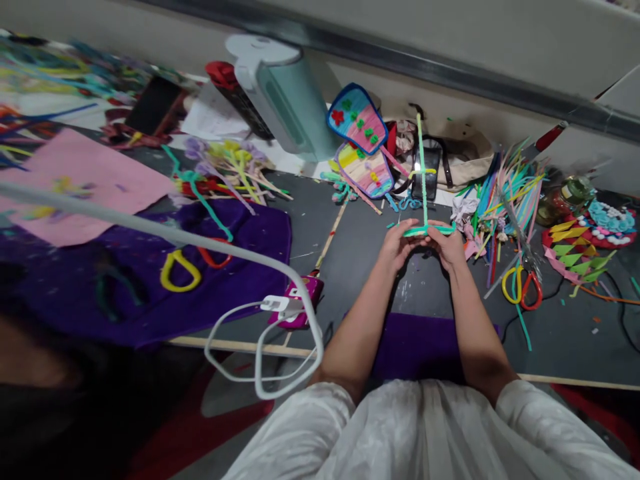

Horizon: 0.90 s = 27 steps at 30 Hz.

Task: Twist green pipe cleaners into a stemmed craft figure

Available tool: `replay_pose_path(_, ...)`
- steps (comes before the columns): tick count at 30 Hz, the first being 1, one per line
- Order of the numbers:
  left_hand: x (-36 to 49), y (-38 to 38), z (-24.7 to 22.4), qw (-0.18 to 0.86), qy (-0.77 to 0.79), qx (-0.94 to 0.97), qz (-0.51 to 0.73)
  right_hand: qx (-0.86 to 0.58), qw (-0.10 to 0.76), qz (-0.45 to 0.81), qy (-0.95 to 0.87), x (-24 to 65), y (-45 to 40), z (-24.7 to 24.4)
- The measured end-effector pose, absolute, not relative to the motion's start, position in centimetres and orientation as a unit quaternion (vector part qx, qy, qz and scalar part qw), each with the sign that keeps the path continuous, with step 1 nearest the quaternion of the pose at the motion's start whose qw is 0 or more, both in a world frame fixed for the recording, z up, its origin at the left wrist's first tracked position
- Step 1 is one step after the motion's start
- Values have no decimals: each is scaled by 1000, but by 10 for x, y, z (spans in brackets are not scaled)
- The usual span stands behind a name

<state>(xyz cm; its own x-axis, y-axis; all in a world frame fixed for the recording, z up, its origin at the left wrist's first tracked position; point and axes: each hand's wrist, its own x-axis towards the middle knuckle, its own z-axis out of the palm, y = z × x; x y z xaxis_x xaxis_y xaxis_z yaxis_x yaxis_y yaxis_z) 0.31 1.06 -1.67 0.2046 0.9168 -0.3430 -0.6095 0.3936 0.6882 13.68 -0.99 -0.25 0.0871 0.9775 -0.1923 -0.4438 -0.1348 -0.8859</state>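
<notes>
Centrally, a green fuzzy-stem piece (pixel 425 200) is positioned above the grey worktop (pixel 360 267), between both hands; its lower bar lies crosswise, and its long stem points away from the person (a short yellow strip crosses the stem partway along). The left hand (pixel 399 245) is partly closed, fingers curled, and grips the bar at its left portion; the right hand (pixel 447 245) is likewise curled and grips the bar at its right portion; fingertip detail is too small to tell. Beyond the hands lie two fan-shaped panels (pixel 361 123), near a pale green jug (pixel 300 100); to the right lie a bundle of coloured stems (pixel 513 193) and red-and-yellow-handled scissors (pixel 520 285); a purple cloth (pixel 417 340) lies between the forearms.
</notes>
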Motion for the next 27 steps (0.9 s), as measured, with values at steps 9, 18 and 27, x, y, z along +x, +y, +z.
replay_pose_path(9,-9,9,-12,750,353,263,494,-438,595,620,-262,141,-8,-5)
replay_pose_path(18,-2,10,-15,720,370,282,515,-428,588,633,-266,137,-8,-10)
replay_pose_path(27,-2,12,-21,709,356,306,525,-415,603,644,-222,136,-6,-21)
